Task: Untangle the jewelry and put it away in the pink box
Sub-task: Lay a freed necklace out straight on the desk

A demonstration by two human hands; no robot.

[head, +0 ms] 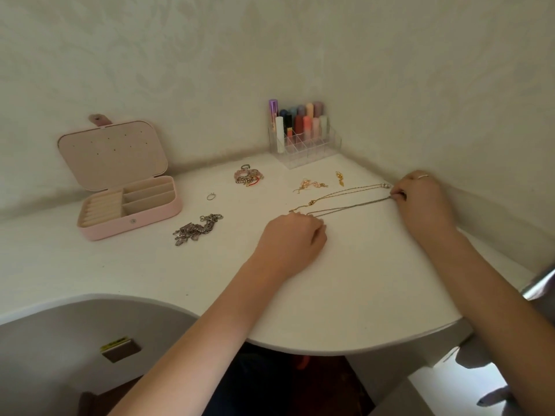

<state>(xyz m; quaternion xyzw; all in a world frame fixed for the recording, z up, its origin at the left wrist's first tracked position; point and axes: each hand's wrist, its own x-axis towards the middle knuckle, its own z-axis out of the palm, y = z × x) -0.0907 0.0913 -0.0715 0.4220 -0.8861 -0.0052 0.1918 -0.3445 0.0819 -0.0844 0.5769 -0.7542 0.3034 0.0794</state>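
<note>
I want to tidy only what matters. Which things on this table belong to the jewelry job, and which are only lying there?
Belong to the job:
- pink box, open
- gold chain and silver chain, stretched between left hand and right hand
- silver tangle
- pink bracelets
- ring
- earrings

Only lying there:
- clear organizer with lipsticks
</note>
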